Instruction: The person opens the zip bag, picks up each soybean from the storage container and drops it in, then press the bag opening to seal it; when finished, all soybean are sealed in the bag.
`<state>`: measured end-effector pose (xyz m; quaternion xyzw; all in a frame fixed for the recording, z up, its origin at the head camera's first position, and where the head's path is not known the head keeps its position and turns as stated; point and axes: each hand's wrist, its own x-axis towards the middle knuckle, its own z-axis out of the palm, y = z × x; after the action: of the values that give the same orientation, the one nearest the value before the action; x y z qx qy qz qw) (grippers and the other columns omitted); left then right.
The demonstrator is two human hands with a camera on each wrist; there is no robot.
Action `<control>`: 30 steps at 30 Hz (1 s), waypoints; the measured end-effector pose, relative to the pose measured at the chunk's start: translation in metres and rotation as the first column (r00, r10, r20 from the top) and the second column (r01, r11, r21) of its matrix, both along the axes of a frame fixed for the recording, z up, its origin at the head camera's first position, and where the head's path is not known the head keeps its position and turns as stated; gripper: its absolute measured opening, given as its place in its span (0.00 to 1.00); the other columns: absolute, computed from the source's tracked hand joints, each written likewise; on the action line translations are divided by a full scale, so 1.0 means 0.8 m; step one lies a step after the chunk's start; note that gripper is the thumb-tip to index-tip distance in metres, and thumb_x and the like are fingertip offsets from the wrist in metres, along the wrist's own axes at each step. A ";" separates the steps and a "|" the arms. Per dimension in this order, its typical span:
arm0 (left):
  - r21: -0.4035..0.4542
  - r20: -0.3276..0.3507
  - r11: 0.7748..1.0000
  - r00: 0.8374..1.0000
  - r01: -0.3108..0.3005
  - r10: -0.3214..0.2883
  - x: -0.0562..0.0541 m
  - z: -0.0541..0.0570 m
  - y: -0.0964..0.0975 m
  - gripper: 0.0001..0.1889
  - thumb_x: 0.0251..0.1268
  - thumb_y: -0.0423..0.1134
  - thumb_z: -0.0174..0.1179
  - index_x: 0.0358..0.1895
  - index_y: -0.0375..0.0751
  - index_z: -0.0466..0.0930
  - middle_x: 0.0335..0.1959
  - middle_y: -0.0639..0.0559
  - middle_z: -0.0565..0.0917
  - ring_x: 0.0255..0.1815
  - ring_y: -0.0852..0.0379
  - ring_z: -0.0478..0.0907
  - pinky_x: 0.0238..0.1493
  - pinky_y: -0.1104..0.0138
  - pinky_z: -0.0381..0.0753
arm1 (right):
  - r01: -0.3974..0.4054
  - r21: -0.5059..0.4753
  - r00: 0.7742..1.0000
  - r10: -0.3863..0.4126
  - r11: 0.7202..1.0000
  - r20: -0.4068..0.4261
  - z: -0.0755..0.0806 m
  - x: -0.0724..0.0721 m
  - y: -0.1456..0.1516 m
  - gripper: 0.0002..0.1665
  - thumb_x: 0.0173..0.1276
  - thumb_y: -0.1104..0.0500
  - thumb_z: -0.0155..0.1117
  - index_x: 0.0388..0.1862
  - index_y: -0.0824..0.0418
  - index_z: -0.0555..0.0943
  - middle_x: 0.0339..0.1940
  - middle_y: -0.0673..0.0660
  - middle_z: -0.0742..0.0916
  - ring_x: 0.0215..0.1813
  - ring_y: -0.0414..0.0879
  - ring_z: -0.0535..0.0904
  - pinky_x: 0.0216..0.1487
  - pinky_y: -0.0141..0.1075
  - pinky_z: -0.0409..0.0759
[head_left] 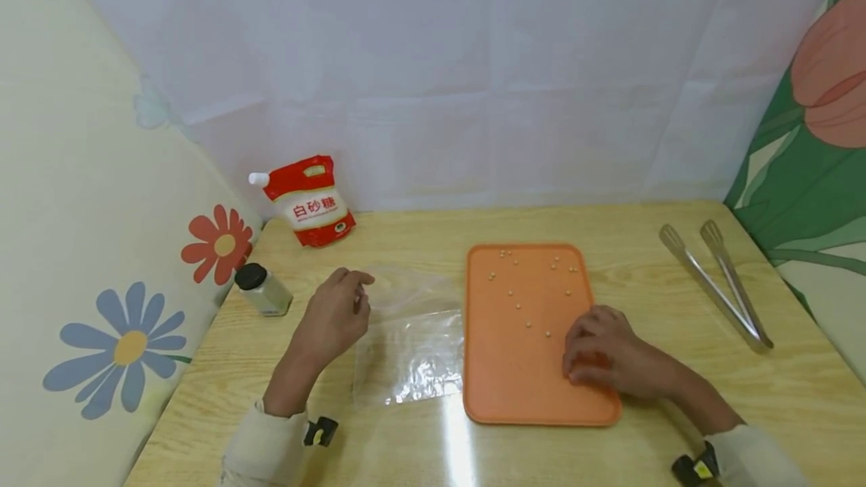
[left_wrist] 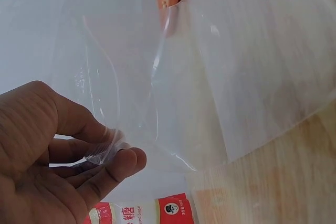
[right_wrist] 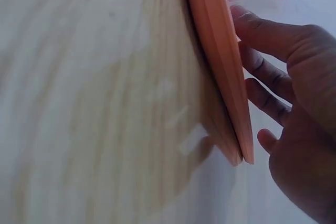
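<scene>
My left hand [left_wrist: 68, 150] pinches the edge of a clear plastic bag [left_wrist: 252, 66] between thumb and fingers. In the head view the bag [head_left: 413, 352] spreads rightward from that hand to the side of an orange tray [head_left: 514, 389]. Several small pale round beans, like soybeans [head_left: 528, 325], lie scattered over the tray's upper and middle parts. Low over the tray's right side is my right hand [head_left: 602, 352], fingers loosely bent and thumb apart from them. In the right wrist view its fingertips [right_wrist: 251, 59] are right at the tray, partly hidden behind the rim [right_wrist: 220, 51].
A red and white bag of white sugar [head_left: 311, 205] with a spout stands at the back left. Nearer the left edge is a clear jar with a black lid [head_left: 264, 290]. Metal tongs [head_left: 727, 288] lie spread on the wooden table [head_left: 649, 276] at the right.
</scene>
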<state>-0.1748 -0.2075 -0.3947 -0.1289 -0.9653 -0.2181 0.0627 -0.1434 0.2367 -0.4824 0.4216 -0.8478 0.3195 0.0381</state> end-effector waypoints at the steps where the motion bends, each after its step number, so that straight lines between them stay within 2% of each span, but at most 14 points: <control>1: -0.001 -0.002 1.000 1.000 0.001 -0.001 0.000 0.000 0.000 0.13 0.66 0.28 0.57 0.53 0.31 0.80 0.42 0.43 0.78 0.38 0.50 0.77 0.36 0.58 0.80 | 0.000 0.001 1.000 0.000 1.000 -0.008 0.001 -0.001 -0.001 0.11 0.63 0.50 0.74 0.37 0.31 0.82 0.45 0.36 0.77 0.52 0.40 0.66 0.56 0.51 0.54; 7: -0.003 0.000 1.000 1.000 -0.001 0.001 0.000 0.000 0.001 0.13 0.67 0.28 0.57 0.53 0.31 0.80 0.42 0.43 0.78 0.38 0.51 0.77 0.36 0.58 0.80 | 0.003 0.003 0.998 -0.003 1.000 -0.064 0.012 -0.013 -0.010 0.11 0.64 0.50 0.74 0.38 0.32 0.81 0.47 0.35 0.77 0.55 0.40 0.66 0.59 0.51 0.55; 12: -0.002 0.014 1.000 1.000 -0.011 0.011 -0.001 0.000 0.002 0.13 0.66 0.28 0.58 0.53 0.32 0.80 0.43 0.43 0.78 0.38 0.51 0.76 0.36 0.59 0.80 | -0.026 -0.002 0.994 0.026 1.000 -0.105 0.024 -0.026 -0.027 0.11 0.64 0.51 0.73 0.39 0.35 0.81 0.45 0.35 0.77 0.56 0.40 0.66 0.61 0.51 0.56; 18: -0.004 0.018 1.000 1.000 -0.014 0.014 -0.001 0.001 0.004 0.13 0.67 0.28 0.57 0.53 0.32 0.80 0.44 0.43 0.78 0.38 0.51 0.76 0.36 0.59 0.80 | -0.067 -0.024 0.987 0.063 0.997 -0.147 0.046 -0.039 -0.056 0.10 0.67 0.52 0.72 0.41 0.37 0.81 0.45 0.36 0.78 0.54 0.40 0.68 0.67 0.55 0.54; 22: -0.007 0.019 1.000 1.000 -0.017 0.017 -0.001 0.001 0.004 0.13 0.67 0.28 0.57 0.53 0.32 0.80 0.44 0.43 0.78 0.39 0.50 0.76 0.36 0.58 0.80 | -0.098 -0.049 0.978 0.087 0.994 -0.187 0.062 -0.049 -0.077 0.09 0.67 0.52 0.71 0.41 0.38 0.81 0.45 0.37 0.78 0.54 0.40 0.68 0.66 0.55 0.55; 30: -0.001 -0.041 1.000 0.999 0.017 -0.017 0.000 -0.002 0.003 0.13 0.66 0.28 0.57 0.52 0.31 0.80 0.41 0.44 0.78 0.37 0.51 0.77 0.34 0.59 0.79 | -0.132 -0.102 0.964 0.103 0.986 -0.245 0.090 -0.068 -0.125 0.06 0.67 0.51 0.71 0.40 0.41 0.82 0.45 0.38 0.80 0.53 0.40 0.72 0.63 0.51 0.60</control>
<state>-0.1746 -0.2055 -0.3965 -0.1417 -0.9627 -0.2157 0.0807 -0.1980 0.1369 -0.4107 0.5035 -0.7902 0.3176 0.1455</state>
